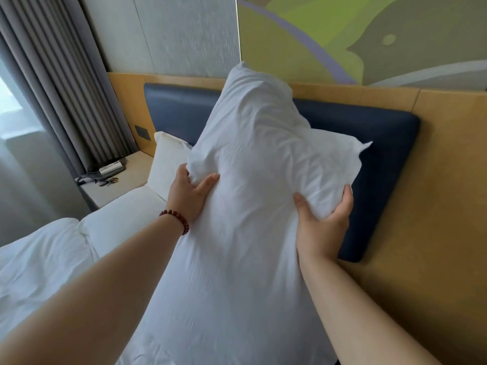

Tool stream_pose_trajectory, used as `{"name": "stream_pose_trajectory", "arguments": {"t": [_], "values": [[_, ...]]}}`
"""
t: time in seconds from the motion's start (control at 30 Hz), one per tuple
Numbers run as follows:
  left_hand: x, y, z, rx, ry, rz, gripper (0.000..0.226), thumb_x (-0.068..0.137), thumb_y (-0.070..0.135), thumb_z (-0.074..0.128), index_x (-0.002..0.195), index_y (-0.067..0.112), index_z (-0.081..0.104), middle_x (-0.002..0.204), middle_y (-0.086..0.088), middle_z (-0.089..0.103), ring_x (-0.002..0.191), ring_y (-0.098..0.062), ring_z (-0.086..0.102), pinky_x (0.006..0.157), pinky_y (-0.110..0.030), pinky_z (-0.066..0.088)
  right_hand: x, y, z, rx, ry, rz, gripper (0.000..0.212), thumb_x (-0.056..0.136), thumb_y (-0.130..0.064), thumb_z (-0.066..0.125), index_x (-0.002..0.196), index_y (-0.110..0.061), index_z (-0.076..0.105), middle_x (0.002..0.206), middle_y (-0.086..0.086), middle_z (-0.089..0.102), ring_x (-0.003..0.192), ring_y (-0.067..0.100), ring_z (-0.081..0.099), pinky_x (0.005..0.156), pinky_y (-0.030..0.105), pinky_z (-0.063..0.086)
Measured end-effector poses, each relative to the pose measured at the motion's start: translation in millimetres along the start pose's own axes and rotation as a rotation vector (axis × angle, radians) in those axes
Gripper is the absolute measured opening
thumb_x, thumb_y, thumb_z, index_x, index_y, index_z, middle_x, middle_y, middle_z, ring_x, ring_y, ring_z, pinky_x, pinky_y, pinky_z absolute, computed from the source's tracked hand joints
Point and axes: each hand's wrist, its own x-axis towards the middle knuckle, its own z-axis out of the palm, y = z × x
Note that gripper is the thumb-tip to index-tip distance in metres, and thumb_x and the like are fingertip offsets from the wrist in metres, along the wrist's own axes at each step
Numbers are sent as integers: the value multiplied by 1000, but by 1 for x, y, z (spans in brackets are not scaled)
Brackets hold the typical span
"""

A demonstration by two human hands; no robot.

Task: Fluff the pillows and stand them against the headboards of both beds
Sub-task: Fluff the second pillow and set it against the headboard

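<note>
The big white pillow (253, 164) is up in the air, held lengthwise in front of the blue padded headboard (369, 133), its top corner rising above the wooden panel behind and its lower end hanging down toward the person. The left hand (188, 197) grips its left edge, thumb pressed into the front and fingers tucked behind; the right hand (322, 222) clamps a bunched fold on the right side, thumb in front and fingers curled round the back. It looks like mid-fluff, with this one not yet set against the headboard. A second pillow (168, 164) sits at the bed's head-end left corner and seems to lean on the headboard, though whether it has been fluffed cannot be told. The duvet (39, 259) lies rumpled along the bed's left side, and a bedside table (118, 180) stands by the curtain (66, 88). No second bed is in view, so by this showing most of the job remains.
</note>
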Motion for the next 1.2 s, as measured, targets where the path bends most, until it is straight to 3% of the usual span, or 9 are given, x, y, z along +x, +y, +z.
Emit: {"name": "stream_pose_trajectory", "arguments": {"t": [0.2,0.37,0.43,0.6,0.7,0.8,1.0,1.1,1.2], "values": [[61,-70,57,-43,-108,-53,54,75,54,73,116,30,46,103,16,59,95,-11,58,71,-10,40,20,70,52,-180,48,46,86,78,-52,72,146,-48,19,122,-7,33,112,9,43,90,29,38],[68,-138,106,-52,-228,-169,51,83,42,64,127,23,47,125,-3,58,116,-24,55,99,-37,44,37,124,72,-396,-115,190,91,81,-51,70,149,-48,10,137,8,30,121,31,45,99,41,44],[63,-143,111,-98,-211,-183,49,80,50,56,126,37,43,128,5,57,120,-18,52,98,-29,40,43,132,72,-491,-157,172,94,79,-55,70,149,-49,8,138,9,29,121,32,43,101,43,43],[43,-120,120,-248,-32,-113,64,93,35,40,153,33,17,158,13,25,143,-1,24,119,-34,21,47,122,54,-642,-117,-167,87,78,-63,65,151,-38,24,160,9,8,146,28,11,116,50,23],[33,-86,128,-262,38,-19,64,91,17,32,154,24,18,160,7,18,147,-5,13,122,-41,13,77,99,53,-625,-188,-425,75,85,-61,60,147,-26,38,154,12,28,142,29,23,115,42,22],[49,-47,138,-172,87,125,58,96,37,31,152,31,18,162,5,16,149,-12,6,122,-44,6,120,73,68,-625,-330,-598,66,89,-53,59,141,-15,48,145,17,41,134,32,36,113,30,20],[85,-30,174,273,74,176,69,90,65,26,153,42,8,164,4,-6,149,-14,-11,118,-44,-9,178,64,90,-1056,-324,-757,71,87,-62,57,139,-14,51,133,17,52,120,39,46,98,48,35],[79,-58,193,308,45,116,69,89,68,24,151,47,3,163,6,-5,149,-14,-9,119,-48,-4,188,71,99,-1237,-317,-680,59,82,-67,56,107,-13,59,94,10,62,95,33,52,79,43,33],[72,-81,201,351,11,87,69,89,68,22,151,46,3,163,4,0,149,-16,-3,120,-50,4,186,81,107,-1365,-526,-546,48,92,-62,43,82,-17,55,86,5,64,91,29,55,81,41,32]]}}
